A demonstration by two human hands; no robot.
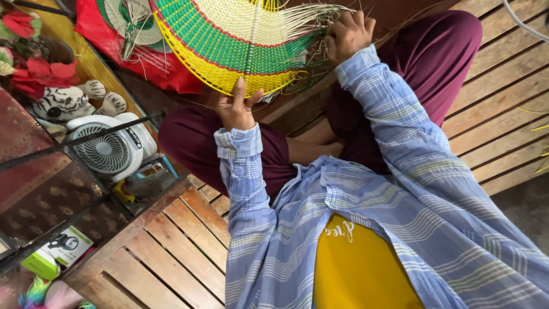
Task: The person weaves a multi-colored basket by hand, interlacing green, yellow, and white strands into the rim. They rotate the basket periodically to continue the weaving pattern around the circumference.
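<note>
- Looks like a home craft spot, someone sitting cross-legged on a slatted wood platform [171,252] instead of at a bench
- Half-woven fan [229,40] in green, yellow and cream, loose strands sticking out, plus another fan [134,23] on a red bag [166,68]
- Homey clutter alongside: small white fan [108,150], plush tiger [68,102], fake flowers [28,57]

Slatted wooden platform [171,252], brown planks with narrow gaps, running from near left to far right. Crossed legs in maroon trousers [229,143] sitting right on it. Red bag [143,63] with a second woven fan [134,20] on top at the far left edge. Couple of loose yellow strips [537,127] lying on the planks far right.
</note>
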